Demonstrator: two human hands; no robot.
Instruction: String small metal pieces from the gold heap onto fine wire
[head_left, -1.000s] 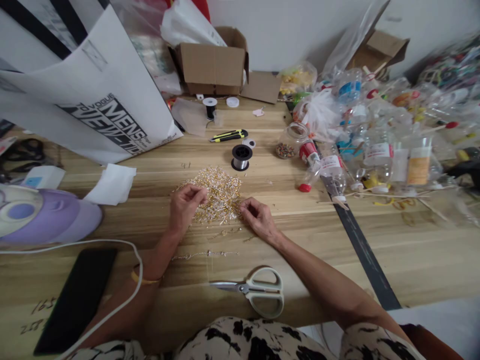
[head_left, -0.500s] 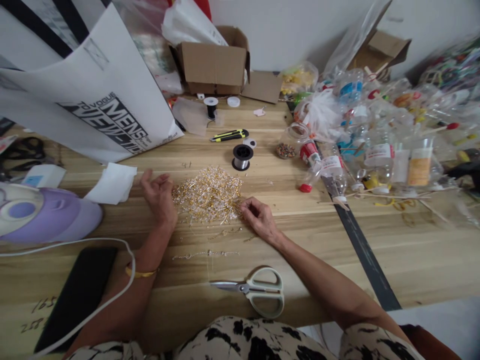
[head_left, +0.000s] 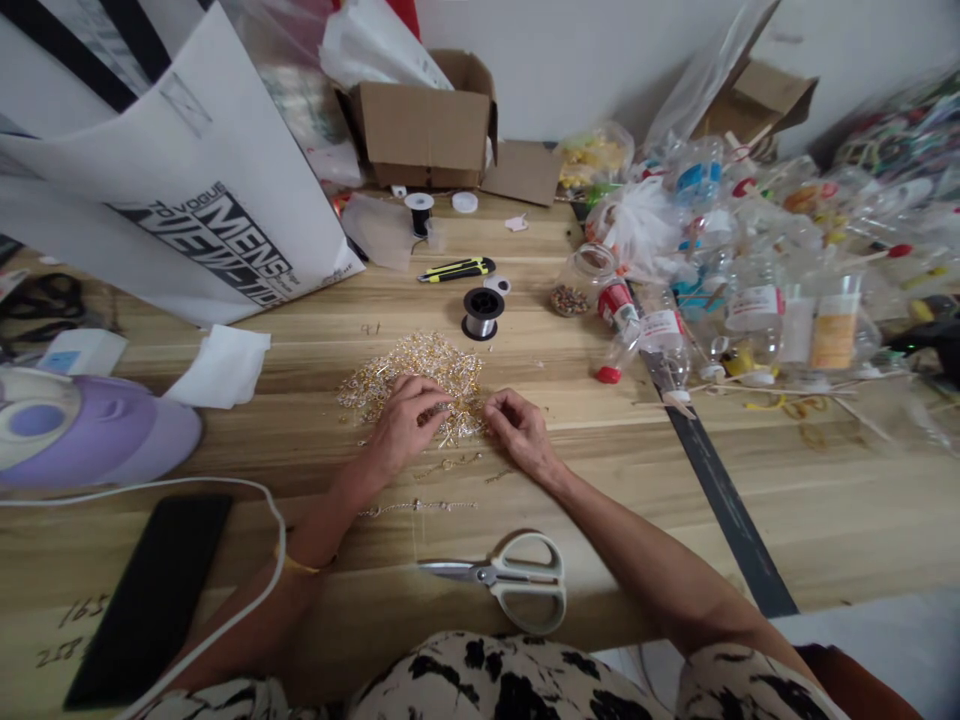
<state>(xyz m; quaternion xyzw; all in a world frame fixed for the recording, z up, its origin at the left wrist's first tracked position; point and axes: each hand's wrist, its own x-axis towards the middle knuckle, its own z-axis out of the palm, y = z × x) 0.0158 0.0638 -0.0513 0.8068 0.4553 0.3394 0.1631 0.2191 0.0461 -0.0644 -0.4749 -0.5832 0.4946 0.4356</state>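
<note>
A loose pile of gold and silver beads [head_left: 439, 360] lies on the wooden table. Over its lower part is my left hand [head_left: 409, 420], thumb and fingers pinched together; whatever is between them is too small to make out. My right hand [head_left: 519, 430] rests at the pile's right edge, its thumb and forefinger also closed, on something too tiny to name. Below the pile lie a short gold chain [head_left: 448, 465] and a silver beaded chain [head_left: 420, 507]. Scissors [head_left: 510, 578] with pale handles lie nearest my body.
Behind the pile are a wire spool [head_left: 481, 313], a yellow-black cutter [head_left: 456, 269] and a cardboard box [head_left: 424, 125]. Plastic bottles [head_left: 664, 335] crowd the right. At left are a white bag [head_left: 187, 180], a purple device [head_left: 112, 430], a cable and a black phone [head_left: 150, 600].
My left hand has moved right, from the pile's left edge onto its lower part, and its fingers have come together. My right hand has stayed nearly in place.
</note>
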